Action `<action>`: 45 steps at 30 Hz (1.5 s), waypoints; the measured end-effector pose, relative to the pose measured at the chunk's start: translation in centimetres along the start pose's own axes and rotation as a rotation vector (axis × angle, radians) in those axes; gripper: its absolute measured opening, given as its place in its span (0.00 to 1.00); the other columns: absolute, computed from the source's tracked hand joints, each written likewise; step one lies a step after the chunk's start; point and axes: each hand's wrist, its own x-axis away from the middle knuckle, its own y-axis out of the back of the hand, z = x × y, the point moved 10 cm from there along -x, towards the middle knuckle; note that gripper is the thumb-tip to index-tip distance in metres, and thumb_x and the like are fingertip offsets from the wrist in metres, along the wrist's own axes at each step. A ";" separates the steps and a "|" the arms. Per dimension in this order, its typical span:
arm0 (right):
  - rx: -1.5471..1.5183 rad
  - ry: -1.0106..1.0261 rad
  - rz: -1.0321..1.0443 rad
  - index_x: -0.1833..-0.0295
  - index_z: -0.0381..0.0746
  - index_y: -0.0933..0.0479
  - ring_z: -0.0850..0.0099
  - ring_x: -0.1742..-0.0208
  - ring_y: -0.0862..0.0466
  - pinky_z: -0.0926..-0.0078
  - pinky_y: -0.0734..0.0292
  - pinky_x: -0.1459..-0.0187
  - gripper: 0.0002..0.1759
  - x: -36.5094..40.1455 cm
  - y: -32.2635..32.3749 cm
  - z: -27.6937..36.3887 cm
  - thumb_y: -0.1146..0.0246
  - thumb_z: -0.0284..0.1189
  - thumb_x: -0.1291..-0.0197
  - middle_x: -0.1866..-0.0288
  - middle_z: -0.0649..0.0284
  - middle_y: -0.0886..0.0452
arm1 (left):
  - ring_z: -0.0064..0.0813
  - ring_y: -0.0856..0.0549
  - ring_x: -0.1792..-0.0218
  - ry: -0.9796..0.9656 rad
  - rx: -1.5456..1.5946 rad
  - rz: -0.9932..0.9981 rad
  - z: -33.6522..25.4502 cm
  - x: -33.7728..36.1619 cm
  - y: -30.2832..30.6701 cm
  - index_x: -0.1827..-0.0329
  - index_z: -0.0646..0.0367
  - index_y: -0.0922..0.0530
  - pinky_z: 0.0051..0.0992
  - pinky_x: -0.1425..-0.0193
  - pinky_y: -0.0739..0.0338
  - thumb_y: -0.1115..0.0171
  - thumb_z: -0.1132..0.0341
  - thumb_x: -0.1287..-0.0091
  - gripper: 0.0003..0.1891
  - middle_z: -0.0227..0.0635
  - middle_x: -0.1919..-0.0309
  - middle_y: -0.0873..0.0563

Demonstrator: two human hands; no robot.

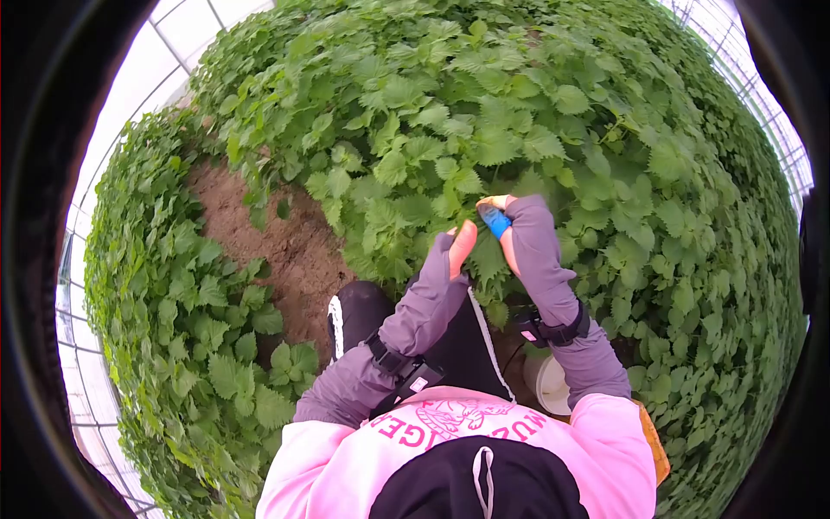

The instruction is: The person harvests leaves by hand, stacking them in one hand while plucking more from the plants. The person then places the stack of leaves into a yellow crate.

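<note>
My left hand (451, 251) wears a grey fingerless glove, with bare fingertips reaching into the green leafy plants (484, 130) in front of me. My right hand (523, 238), gloved the same way, is closed around a small blue tool (495, 221) beside a leaf. Both hands are close together at the edge of the dense foliage. What the left fingers touch is hidden by leaves.
A strip of bare brown soil (277, 242) runs on the left between two plant beds. A white bucket (553, 385) sits low by my right arm. Black trouser legs (363, 311) and pink sleeves show below. Greenhouse glazing (173, 43) rings the view.
</note>
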 end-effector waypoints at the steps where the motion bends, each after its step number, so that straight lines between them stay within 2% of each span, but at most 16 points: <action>1: -0.057 0.011 0.038 0.60 0.38 0.21 0.57 0.67 0.22 0.69 0.30 0.64 0.11 -0.1 -0.3 -0.3 0.40 0.33 0.46 0.70 0.50 0.23 | 0.16 0.25 0.71 -0.101 -0.243 -0.008 -1.3 0.3 -0.6 0.58 0.62 0.26 0.19 0.68 0.30 0.42 0.65 0.36 0.10 0.25 0.70 0.22; 3: -0.022 0.168 -0.063 0.58 0.39 0.22 0.64 0.73 0.23 0.74 0.30 0.70 0.11 -0.7 1.3 -0.3 0.42 0.31 0.44 0.71 0.53 0.22 | 0.19 0.21 0.62 -0.080 -0.308 0.188 -0.7 -0.7 -1.5 0.53 0.62 0.27 0.21 0.57 0.27 0.45 0.68 0.36 0.11 0.30 0.62 0.20; 6: -0.789 -0.360 -0.106 0.60 0.37 0.23 0.83 0.80 0.32 0.87 0.39 0.82 0.12 -2.9 4.9 -5.7 0.50 0.32 0.40 0.74 0.64 0.26 | 0.19 0.21 0.63 -0.167 -0.386 0.051 -2.8 1.6 -2.4 0.52 0.62 0.27 0.21 0.58 0.27 0.45 0.68 0.36 0.12 0.29 0.63 0.20; 8: -0.989 -0.450 -0.548 0.55 0.37 0.28 0.82 0.79 0.32 0.87 0.37 0.79 0.14 -3.8 10.4 -11.2 0.51 0.35 0.39 0.75 0.67 0.30 | 0.18 0.22 0.69 -0.159 -0.438 0.018 -2.6 0.5 -0.7 0.57 0.63 0.25 0.21 0.65 0.27 0.44 0.69 0.37 0.09 0.27 0.67 0.19; 9: -0.709 -0.406 -0.696 0.53 0.37 0.30 0.81 0.77 0.32 0.87 0.35 0.76 0.14 -3.7 13.4 -13.8 0.50 0.34 0.39 0.72 0.66 0.29 | 0.18 0.22 0.69 -0.161 -0.438 0.034 -2.4 0.2 -0.3 0.57 0.63 0.25 0.21 0.65 0.27 0.44 0.69 0.37 0.09 0.27 0.67 0.19; 12: -0.826 -0.470 -0.836 0.51 0.35 0.31 0.79 0.73 0.29 0.87 0.31 0.74 0.13 -5.5 16.9 -22.8 0.51 0.29 0.39 0.66 0.62 0.27 | 0.19 0.22 0.66 -0.076 -0.355 0.074 -1.8 0.7 -1.1 0.56 0.63 0.25 0.20 0.62 0.28 0.44 0.67 0.36 0.10 0.27 0.66 0.20; 15: -0.870 -0.606 -0.598 0.49 0.31 0.33 0.78 0.69 0.25 0.87 0.28 0.70 0.14 -8.7 16.1 -25.5 0.53 0.24 0.39 0.57 0.59 0.26 | 0.23 0.24 0.59 -0.030 -0.553 -0.049 -3.2 2.8 -2.2 0.52 0.64 0.27 0.20 0.53 0.30 0.47 0.74 0.38 0.12 0.33 0.57 0.23; 16: -0.792 -0.559 -0.526 0.47 0.30 0.34 0.77 0.66 0.23 0.87 0.27 0.69 0.15 -9.8 16.0 -24.0 0.54 0.22 0.39 0.56 0.57 0.25 | 0.29 0.27 0.52 -0.411 -1.041 0.239 -4.7 4.5 -4.3 0.46 0.65 0.31 0.21 0.45 0.35 0.53 0.82 0.41 0.19 0.38 0.50 0.27; 19: -0.595 -0.486 -0.419 0.45 0.30 0.35 0.76 0.61 0.22 0.89 0.28 0.69 0.17 -11.7 16.2 -22.8 0.55 0.21 0.39 0.56 0.56 0.24 | 0.32 0.28 0.49 -0.517 -1.116 0.331 -3.5 3.4 -2.9 0.42 0.65 0.34 0.20 0.43 0.37 0.57 0.86 0.45 0.25 0.39 0.48 0.29; 21: -0.676 -0.496 -0.419 0.45 0.31 0.33 0.77 0.61 0.22 0.90 0.29 0.70 0.16 -11.7 15.6 -22.0 0.52 0.24 0.38 0.57 0.58 0.24 | 0.34 0.28 0.49 -0.497 -1.026 0.341 -3.3 2.9 -2.6 0.41 0.64 0.34 0.21 0.43 0.37 0.57 0.86 0.46 0.26 0.40 0.48 0.30; 23: -0.669 -0.474 -0.357 0.46 0.33 0.32 0.79 0.63 0.22 0.90 0.30 0.71 0.15 -11.8 14.8 -21.8 0.51 0.26 0.37 0.58 0.60 0.23 | 0.33 0.28 0.49 0.025 -0.437 0.087 -0.4 0.2 1.3 0.42 0.63 0.33 0.21 0.44 0.36 0.57 0.86 0.46 0.26 0.41 0.48 0.30; 29: -0.087 -0.522 -0.173 0.50 0.34 0.31 0.83 0.70 0.25 0.91 0.36 0.75 0.14 -10.0 14.4 -17.2 0.50 0.23 0.42 0.63 0.62 0.21 | 0.26 0.27 0.51 -0.218 -0.779 0.204 -1.4 1.2 0.7 0.43 0.64 0.34 0.18 0.47 0.34 0.56 0.85 0.44 0.23 0.37 0.49 0.29; 32: 0.279 -0.570 -0.104 0.52 0.35 0.29 0.82 0.71 0.26 0.88 0.35 0.73 0.14 -8.9 15.0 -13.5 0.49 0.23 0.45 0.64 0.64 0.21 | 0.26 0.27 0.52 0.008 -0.449 0.071 -0.7 1.3 0.4 0.45 0.64 0.31 0.19 0.47 0.34 0.53 0.82 0.41 0.19 0.37 0.51 0.27; 36: 0.211 -0.288 -0.560 0.55 0.38 0.26 0.80 0.70 0.26 0.83 0.34 0.70 0.11 -6.8 16.6 -14.8 0.47 0.24 0.44 0.67 0.67 0.22 | 0.21 0.23 0.58 -0.361 -0.854 0.198 -3.5 3.2 -2.0 0.48 0.62 0.29 0.19 0.53 0.29 0.46 0.74 0.38 0.15 0.31 0.57 0.22; 38: -0.526 -0.166 -0.379 0.55 0.36 0.26 0.80 0.63 0.28 0.82 0.33 0.64 0.11 -8.3 14.0 -14.4 0.49 0.28 0.41 0.63 0.63 0.23 | 0.21 0.22 0.59 0.012 -0.362 0.083 -1.6 2.1 -0.9 0.47 0.62 0.30 0.18 0.54 0.28 0.45 0.72 0.37 0.15 0.31 0.59 0.21; 45: -0.463 -0.138 0.189 0.64 0.38 0.22 0.76 0.68 0.26 0.80 0.31 0.66 0.07 -2.6 8.8 -5.1 0.44 0.21 0.46 0.69 0.66 0.21 | 0.21 0.22 0.57 0.024 -0.047 0.370 -2.5 2.3 -4.7 0.43 0.63 0.31 0.20 0.52 0.29 0.50 0.63 0.33 0.18 0.32 0.53 0.22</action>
